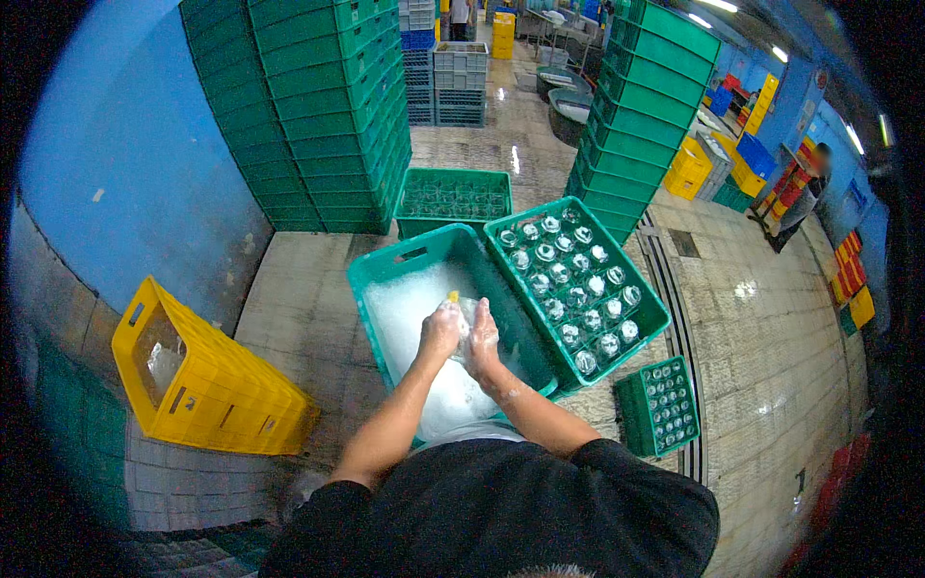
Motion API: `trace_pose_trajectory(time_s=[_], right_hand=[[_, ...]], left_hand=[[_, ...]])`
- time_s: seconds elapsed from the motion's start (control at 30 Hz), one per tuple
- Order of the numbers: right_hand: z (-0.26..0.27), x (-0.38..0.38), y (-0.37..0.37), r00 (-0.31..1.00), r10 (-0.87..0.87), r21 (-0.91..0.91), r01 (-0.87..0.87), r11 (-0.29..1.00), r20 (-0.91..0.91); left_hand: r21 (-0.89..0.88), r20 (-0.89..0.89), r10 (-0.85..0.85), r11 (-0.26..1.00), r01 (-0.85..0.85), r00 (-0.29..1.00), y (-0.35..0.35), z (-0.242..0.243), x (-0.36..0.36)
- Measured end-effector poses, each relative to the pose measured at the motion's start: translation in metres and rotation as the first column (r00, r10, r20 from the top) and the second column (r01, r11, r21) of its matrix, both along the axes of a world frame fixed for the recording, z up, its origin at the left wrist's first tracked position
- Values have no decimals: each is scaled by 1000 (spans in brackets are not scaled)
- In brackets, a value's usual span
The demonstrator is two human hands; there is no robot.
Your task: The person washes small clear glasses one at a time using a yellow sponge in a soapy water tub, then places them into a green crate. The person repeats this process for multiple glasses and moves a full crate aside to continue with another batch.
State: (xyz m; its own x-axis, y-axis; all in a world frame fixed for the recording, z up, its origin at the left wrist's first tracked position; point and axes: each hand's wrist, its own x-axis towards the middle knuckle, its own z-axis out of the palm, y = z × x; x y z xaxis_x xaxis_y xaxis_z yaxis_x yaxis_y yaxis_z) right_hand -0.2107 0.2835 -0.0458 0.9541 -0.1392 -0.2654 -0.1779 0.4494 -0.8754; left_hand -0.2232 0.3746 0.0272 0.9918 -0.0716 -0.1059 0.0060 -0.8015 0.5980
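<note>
Over a green plastic tub (pixel 366 296) of soapy water with white foam (pixel 405 318), my left hand (pixel 441 329) and my right hand (pixel 483 336) hold a clear glass (pixel 465 329) between them. Suds cover both hands. A small yellow piece, perhaps of a sponge, shows at the fingertips of my left hand. Against the tub's right side stands a green crate (pixel 654 329) filled with rows of glasses (pixel 560 272), many with foam on them.
Another green crate (pixel 454 173) with glasses stands beyond the tub, a smaller-looking one (pixel 636 412) at right. Tall green crate stacks (pixel 325 108) rise ahead on both sides. A yellow crate stack (pixel 224 390) is at left. A person (pixel 802 202) stands far right, beyond a floor drain channel (pixel 676 311).
</note>
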Motion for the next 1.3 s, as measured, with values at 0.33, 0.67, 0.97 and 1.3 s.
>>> trace_pose_trajectory(time_s=[0.33,0.67,0.97,1.3], right_hand=[[19,-10,-1,892,444,479,-351,804,-91],[-11,6,-6,998,20,-9,-20,1000,63],[30,-1,-56,964,206,506,-94,857,-169],[15,6,-67,978,51,493,56,868,-201]], left_hand=[[170,466,-290,956,237,836,43,-25,52],[-206,231,232,961,-185,945,-24,-60,28],[609,-156,-242,740,286,958,13,-250,13],[-511,-418,-256,860,8,872,12,-164,10]])
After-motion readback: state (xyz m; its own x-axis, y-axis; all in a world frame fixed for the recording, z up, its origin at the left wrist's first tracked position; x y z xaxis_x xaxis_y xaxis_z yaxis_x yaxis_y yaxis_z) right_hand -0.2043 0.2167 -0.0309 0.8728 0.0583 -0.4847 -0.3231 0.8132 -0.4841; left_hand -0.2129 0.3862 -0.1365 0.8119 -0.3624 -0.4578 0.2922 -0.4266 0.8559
